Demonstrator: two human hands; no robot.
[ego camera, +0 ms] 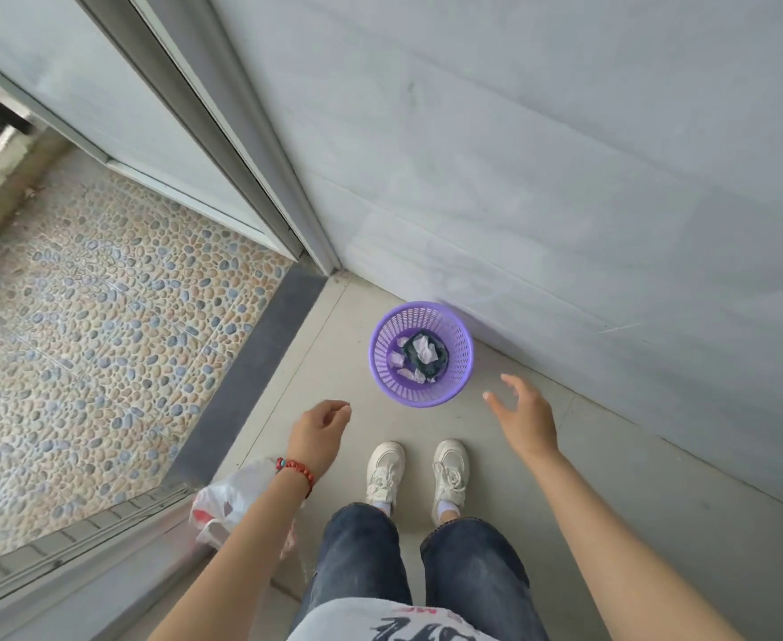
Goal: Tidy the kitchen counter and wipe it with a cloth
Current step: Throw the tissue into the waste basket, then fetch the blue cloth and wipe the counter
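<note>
A small purple mesh waste basket (461,363) stands on the floor against the wall, just ahead of my feet. Crumpled white paper and something dark (422,356) lie at its bottom. My left hand (318,432) hangs below and left of the basket, fingers curled loosely, holding nothing. My right hand (526,416) is to the basket's lower right, fingers spread apart and empty. Neither hand touches the basket. No counter or cloth is in view.
A white plastic bag (230,497) lies on the floor behind my left wrist, beside a sliding door track (93,543). A pebble-tiled balcony floor (93,340) lies to the left past a dark threshold (251,377). A pale wall (565,178) runs along the right.
</note>
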